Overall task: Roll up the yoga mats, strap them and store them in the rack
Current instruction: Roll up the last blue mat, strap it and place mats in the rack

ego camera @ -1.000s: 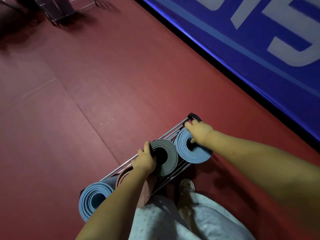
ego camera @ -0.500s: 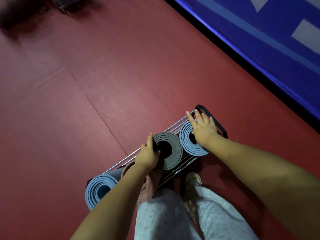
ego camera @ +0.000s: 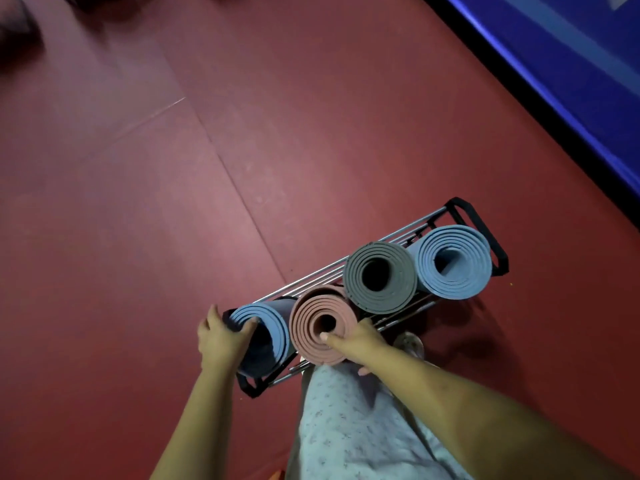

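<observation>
Head view, looking straight down, and both hands have switched mats! A second ago they were on the grey mat [ego camera: 381,277] and the far blue mat [ego camera: 453,261]; now those two stand free at the right end of the rack [ego camera: 479,233], upright and pressed side by side, nobody touching them. The left hand [ego camera: 221,336] has come over to the near blue mat [ego camera: 263,336] at the left end, fingers curled over its top edge and thumb wrapped round the outside, a firm partial grip. The right hand [ego camera: 356,342] is on the pink mat [ego camera: 323,323], one finger laid across the spiral end towards the hollow core, the rest curled round its near side. That pink roll sits touching the blue one on its left and the grey on its right. Four mats in the rack, all rolled; whether straps are on them, I can't tell from up here. The near blue mat looks tilted, leaning outward past the rack's end. My read: the storing is all but done, and this is tidying, squaring up the last two rolls. The red floor [ego camera: 173,202] around shows no more mats waiting.
</observation>
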{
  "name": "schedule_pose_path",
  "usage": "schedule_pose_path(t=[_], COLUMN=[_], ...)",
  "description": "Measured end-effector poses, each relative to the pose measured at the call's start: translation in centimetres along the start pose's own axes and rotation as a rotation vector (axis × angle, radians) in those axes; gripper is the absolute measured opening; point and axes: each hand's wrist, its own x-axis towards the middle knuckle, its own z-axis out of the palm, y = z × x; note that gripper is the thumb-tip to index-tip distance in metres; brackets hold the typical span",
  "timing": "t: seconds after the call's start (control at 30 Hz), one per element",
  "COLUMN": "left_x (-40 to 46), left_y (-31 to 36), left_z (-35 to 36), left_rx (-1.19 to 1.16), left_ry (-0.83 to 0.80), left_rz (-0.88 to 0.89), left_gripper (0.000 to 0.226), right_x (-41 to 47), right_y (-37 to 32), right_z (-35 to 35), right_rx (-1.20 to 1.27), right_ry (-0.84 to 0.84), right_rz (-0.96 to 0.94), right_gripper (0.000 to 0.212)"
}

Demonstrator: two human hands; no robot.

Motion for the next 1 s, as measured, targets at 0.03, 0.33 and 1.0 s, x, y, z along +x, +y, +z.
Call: schedule_pose_path(t=[0.03,0.33,1.0], left_x=[0.0,0.1,0.4], left_y=[-1.5,-4.4,-4.8], left_z=[0.7,3.7,4.9], left_rx=[-0.090,-0.327,-0.284], left_ry=[-0.041,-0.071,-0.033], left_rz=[-0.051,-0.104,0.140], left_gripper=[0.091,0.061,0.048], right_x=[0.4,2.6,3.4], right_y=[0.2,-0.2,-1.1], right_z=[0.8,1.5,0.4], right_rx=[0.117,0.186,0.195], right_ry=[-0.017,0.192,0.215], right_rz=[0.038,0.040,0.014], right_gripper=[0.096,0.068,0.055])
